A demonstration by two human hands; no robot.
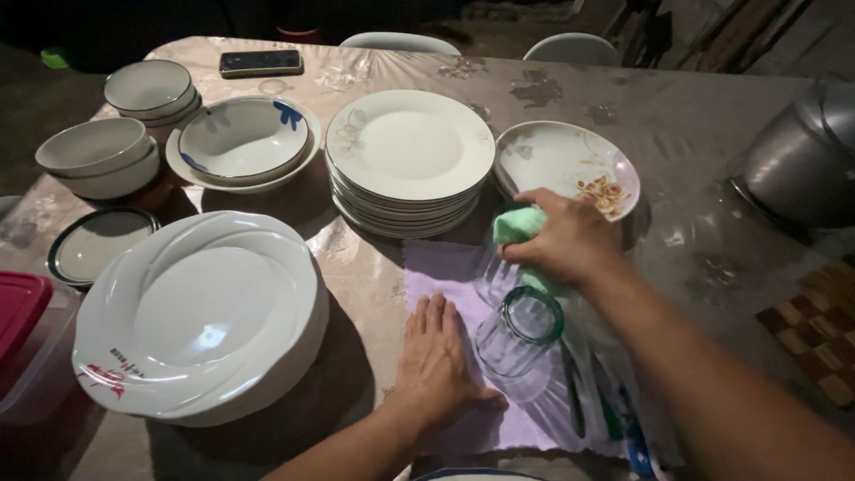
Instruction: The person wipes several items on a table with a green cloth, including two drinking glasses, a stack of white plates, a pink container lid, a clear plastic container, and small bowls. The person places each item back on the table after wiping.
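My left hand [438, 358] lies flat, fingers together, on a lilac cloth [445, 272] spread on the table. Beside its thumb stands a clear drinking glass [517, 343] with a dark rim, mouth toward me. My right hand [568, 239] is closed on a green cloth [519, 224], which rests on a second clear glass [492, 281] standing on the lilac cloth. Some cutlery handles [614, 405] lie under my right forearm.
A stack of white dinner plates [408, 147] is just beyond the cloth. A dirty oval plate [561, 160] with food scraps lies right of it. Big white platters [196, 312] sit left. Bowls [240, 138], a phone [260, 62], a red-lidded box [22, 338] and a metal pot [806, 156] surround.
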